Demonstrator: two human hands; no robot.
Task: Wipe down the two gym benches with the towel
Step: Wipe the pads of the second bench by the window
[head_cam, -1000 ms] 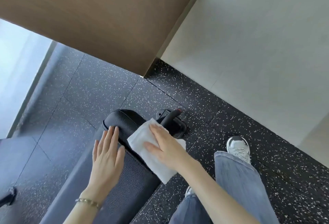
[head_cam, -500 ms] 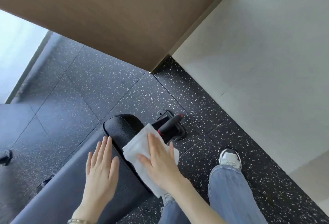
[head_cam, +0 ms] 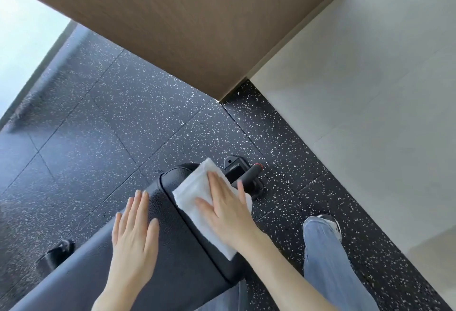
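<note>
One black padded bench [head_cam: 182,261] is being inspected; its rounded end is showing above the speckled floor [head_cam: 123,118]. A folded white towel [head_cam: 195,187] is being pressed flat on that end, along the bench's right edge, by the right hand [head_cam: 225,209], fingers extended, not curled. The left hand [head_cam: 134,234] is being rested palm-down on the pad just beside the towel, fingers straight, nothing grasped. A blurred dark part [head_cam: 56,255] off the bench's left edge is possibly a frame foot.
</note>
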